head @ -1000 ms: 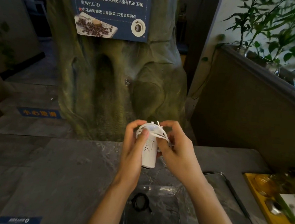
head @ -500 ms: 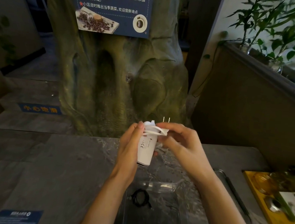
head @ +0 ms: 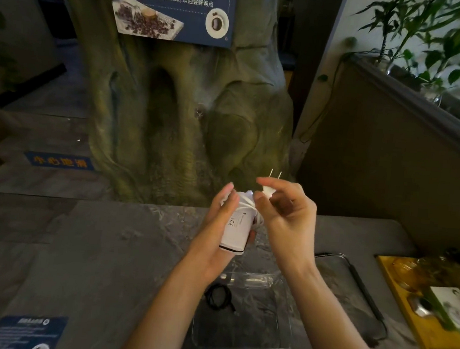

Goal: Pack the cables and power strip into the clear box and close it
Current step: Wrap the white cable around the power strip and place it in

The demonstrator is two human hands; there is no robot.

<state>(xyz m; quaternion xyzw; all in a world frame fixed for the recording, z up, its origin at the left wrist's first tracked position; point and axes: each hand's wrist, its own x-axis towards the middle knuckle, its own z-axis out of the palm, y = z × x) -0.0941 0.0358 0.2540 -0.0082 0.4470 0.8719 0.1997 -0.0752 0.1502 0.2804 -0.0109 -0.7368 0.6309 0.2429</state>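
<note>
My left hand (head: pixel 216 228) grips the white power strip (head: pixel 237 230) upright above the grey table, its white cord wound around its top end. My right hand (head: pixel 286 214) pinches the strip's white plug (head: pixel 268 189), prongs pointing up, just right of the strip's top. Below my hands the clear box (head: pixel 240 346) stands open on the table. A coiled black cable (head: pixel 218 297) lies in the box's far left corner. The box's clear lid with a dark rim (head: pixel 362 292) rests on the table to the right.
A yellow tray (head: pixel 435 347) with glassware and a white card sits at the right edge. A blue card (head: pixel 26 332) lies at the near left. A tree-trunk pillar with a blue poster stands beyond the table; a planter wall runs along the right.
My right hand has lifted the plug up and to the right, away from the strip's top. The left hand still holds the strip; the view has tilted down slightly.
</note>
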